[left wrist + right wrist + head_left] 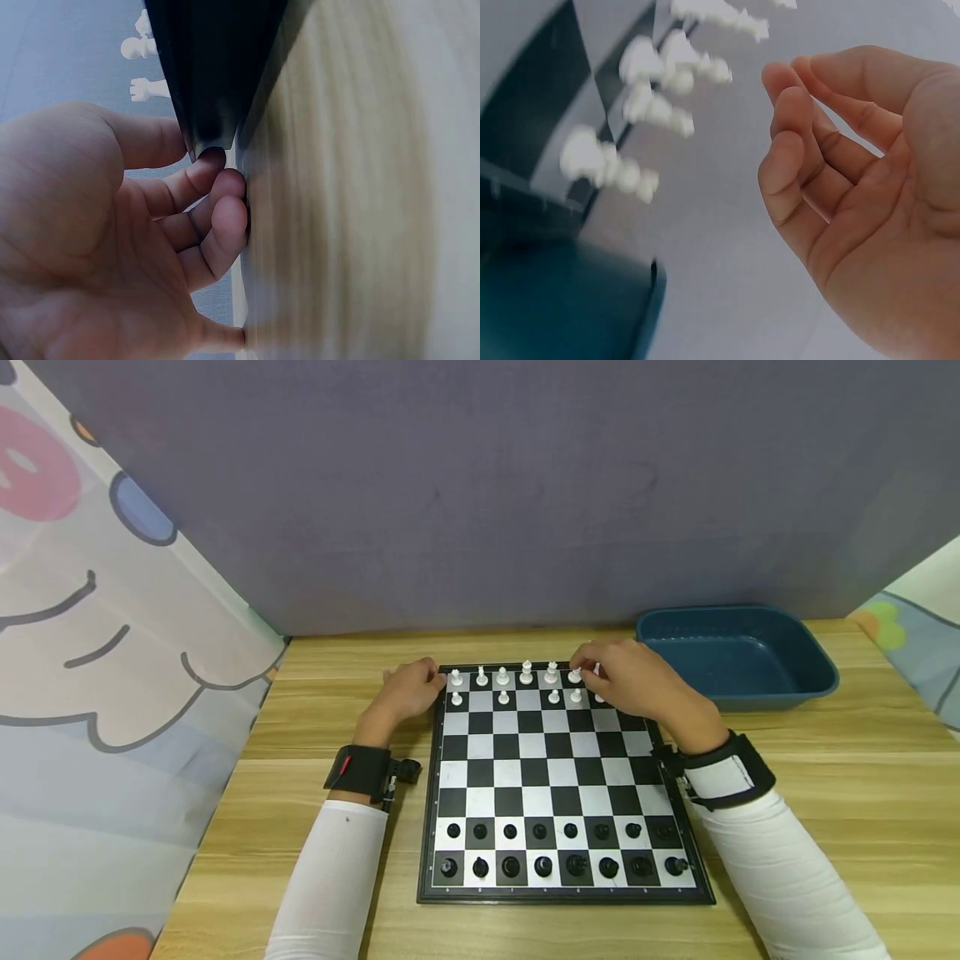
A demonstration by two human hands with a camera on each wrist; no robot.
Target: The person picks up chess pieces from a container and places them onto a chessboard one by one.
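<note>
My left hand is at the far left corner of a magnetic-looking chessboard. In the left wrist view, its thumb and index finger pinch the board's dark corner. My right hand hovers over the far right end of the white chess pieces. Its fingers are loosely bent with the tips near the thumb, and no piece shows between them in the right wrist view. White pawns stand in the second row, with gaps among them. Part of the far right corner is hidden behind the right hand.
Black chess pieces fill the two near rows, black pawns in front. A dark teal plastic tub stands right of the board's far corner. A grey panel rises behind the wooden table.
</note>
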